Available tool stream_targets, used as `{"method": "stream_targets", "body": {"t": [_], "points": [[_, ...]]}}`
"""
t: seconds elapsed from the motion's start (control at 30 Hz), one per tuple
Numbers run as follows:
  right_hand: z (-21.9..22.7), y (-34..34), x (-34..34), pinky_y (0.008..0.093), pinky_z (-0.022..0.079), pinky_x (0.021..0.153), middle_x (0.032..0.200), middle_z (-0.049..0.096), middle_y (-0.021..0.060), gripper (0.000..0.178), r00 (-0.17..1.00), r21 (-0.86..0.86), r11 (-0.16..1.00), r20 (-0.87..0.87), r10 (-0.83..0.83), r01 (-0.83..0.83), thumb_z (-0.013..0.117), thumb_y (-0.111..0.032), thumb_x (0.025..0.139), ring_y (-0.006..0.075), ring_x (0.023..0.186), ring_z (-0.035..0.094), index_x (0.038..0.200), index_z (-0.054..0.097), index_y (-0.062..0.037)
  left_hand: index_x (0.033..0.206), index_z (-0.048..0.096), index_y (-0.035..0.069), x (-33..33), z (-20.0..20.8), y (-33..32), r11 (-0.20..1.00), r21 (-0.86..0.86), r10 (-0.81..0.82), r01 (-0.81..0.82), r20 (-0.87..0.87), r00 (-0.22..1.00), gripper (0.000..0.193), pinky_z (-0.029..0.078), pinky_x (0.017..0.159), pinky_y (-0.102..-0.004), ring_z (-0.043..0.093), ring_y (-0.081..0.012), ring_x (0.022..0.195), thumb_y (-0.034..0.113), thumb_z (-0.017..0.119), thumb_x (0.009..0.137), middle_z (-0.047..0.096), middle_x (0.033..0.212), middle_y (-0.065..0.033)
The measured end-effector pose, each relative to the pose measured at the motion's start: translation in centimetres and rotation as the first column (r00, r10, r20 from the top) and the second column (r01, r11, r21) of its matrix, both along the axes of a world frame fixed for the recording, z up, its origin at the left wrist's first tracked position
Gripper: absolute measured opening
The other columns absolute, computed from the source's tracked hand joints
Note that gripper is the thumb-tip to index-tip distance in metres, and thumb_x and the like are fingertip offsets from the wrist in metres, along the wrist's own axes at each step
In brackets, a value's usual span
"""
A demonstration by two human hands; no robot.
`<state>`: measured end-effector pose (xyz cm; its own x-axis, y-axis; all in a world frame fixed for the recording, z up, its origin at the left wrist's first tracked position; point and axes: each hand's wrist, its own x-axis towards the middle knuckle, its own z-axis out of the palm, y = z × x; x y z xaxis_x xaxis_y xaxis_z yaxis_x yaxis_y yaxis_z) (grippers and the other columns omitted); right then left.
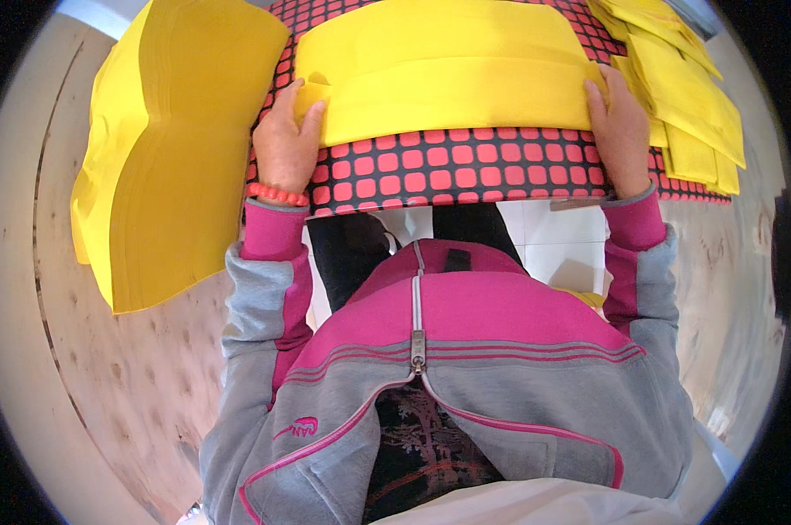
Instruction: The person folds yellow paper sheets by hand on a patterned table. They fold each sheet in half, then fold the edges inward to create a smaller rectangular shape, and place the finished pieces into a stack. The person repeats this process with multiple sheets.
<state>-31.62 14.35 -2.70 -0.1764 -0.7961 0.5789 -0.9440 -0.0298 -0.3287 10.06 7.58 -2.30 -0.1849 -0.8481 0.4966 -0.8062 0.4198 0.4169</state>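
We see the left hand (288,144) gripping the near left corner of a yellow cloth (448,96), thumb on top and fingers tucked at the edge, while the right hand (623,131) pinches the right end between thumb and fingers. The cloth lies on the table between both hands, spread wide, with a crease running across it and a layer folded over along the near side. We would judge this piece part folded: the near band looks laid down, while the far part reaches toward the top of the view, so we cannot tell how it ends.

The fabric looks matt and fairly stiff, like felt, with soft rounded folds. Under it the table (465,162) wears a smooth cover of rounded red squares on black. Just right of the cloth, folded yellow pieces (689,96) overlap in a loose pile, apparently finished ones. To the left, a thick stack of yellow sheets (177,157) bows and droops past the table's edge, its layers showing as fine lines; we take these as the share left to do.
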Motion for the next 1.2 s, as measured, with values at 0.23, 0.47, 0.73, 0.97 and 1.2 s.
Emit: {"method": "stream_targets", "body": {"t": [0.23, 0.47, 0.73, 0.97, 1.2], "points": [[-0.1, -0.2, -0.3, 0.0470, 0.052, 0.076, 0.102, 0.070, 0.0210, 0.031, 0.999, 0.014, 0.999, -0.042, 0.033, -0.033, 0.060, -0.025, 0.097, 0.0402, 0.092, 0.067, 0.123, 0.060, -0.0090, 0.134, 0.057, 0.003, -0.6, 0.5, 0.5, 0.996, 0.014, 0.088, -0.089, 0.093, 0.992, 0.050, 0.055, 0.079, -0.0464, 0.069, -0.0402, 0.091, 0.023, 0.069, 0.089, 0.070, 0.100, -0.0255], [-0.2, -0.3, -0.2, 0.0479, 0.052, 0.074, 0.097, 0.069, 0.0208, 0.031, 0.997, -0.030, 0.998, -0.057, 0.051, -0.053, 0.060, -0.025, 0.096, 0.0398, 0.089, 0.067, 0.121, 0.060, -0.0069, 0.135, 0.058, 0.003, -0.5, 0.1, 0.1, 0.994, -0.039, 0.105, -0.099, 0.185, 0.977, 0.047, 0.054, 0.076, -0.0425, 0.069, -0.0365, 0.086, 0.019, 0.067, 0.091, 0.069, 0.103, -0.0245], [-0.5, -0.1, -0.3, 0.0481, 0.052, 0.074, 0.096, 0.070, 0.0195, 0.032, 0.995, 0.022, 0.999, -0.094, -0.027, 0.030, 0.060, -0.027, 0.096, 0.0396, 0.087, 0.067, 0.120, 0.060, -0.0064, 0.129, 0.062, 0.005, -2.5, 1.6, 1.1, 0.978, -0.191, 0.154, -0.087, 0.372, 0.915, 0.040, 0.049, 0.095, -0.0437, 0.061, -0.0374, 0.114, 0.015, 0.066, 0.090, 0.062, 0.128, -0.0204], [-0.4, -0.7, -0.6, 0.0488, 0.053, 0.075, 0.099, 0.070, 0.0208, 0.032, 0.986, -0.074, 0.993, -0.145, 0.082, -0.094, 0.059, -0.027, 0.097, 0.0407, 0.090, 0.067, 0.122, 0.060, -0.0071, 0.140, 0.052, 0.005, -10.8, 1.1, 4.0, 0.871, -0.052, -0.461, 0.489, 0.261, 0.848, 0.060, 0.029, 0.116, -0.0517, 0.038, -0.0394, 0.142, 0.028, 0.070, 0.088, 0.042, 0.151, -0.0237], [-0.4, -0.4, -0.8, 0.0470, 0.052, 0.078, 0.104, 0.070, 0.0201, 0.032, 0.994, 0.038, 0.999, -0.103, 0.042, -0.038, 0.058, -0.029, 0.098, 0.0397, 0.095, 0.067, 0.123, 0.059, -0.0085, 0.149, 0.043, 0.008, -10.6, 0.6, 4.7, 0.900, 0.091, -0.432, 0.427, 0.324, 0.842, 0.071, 0.025, 0.117, -0.0565, 0.033, -0.0397, 0.145, 0.052, 0.058, 0.094, 0.036, 0.155, -0.0250]]}}
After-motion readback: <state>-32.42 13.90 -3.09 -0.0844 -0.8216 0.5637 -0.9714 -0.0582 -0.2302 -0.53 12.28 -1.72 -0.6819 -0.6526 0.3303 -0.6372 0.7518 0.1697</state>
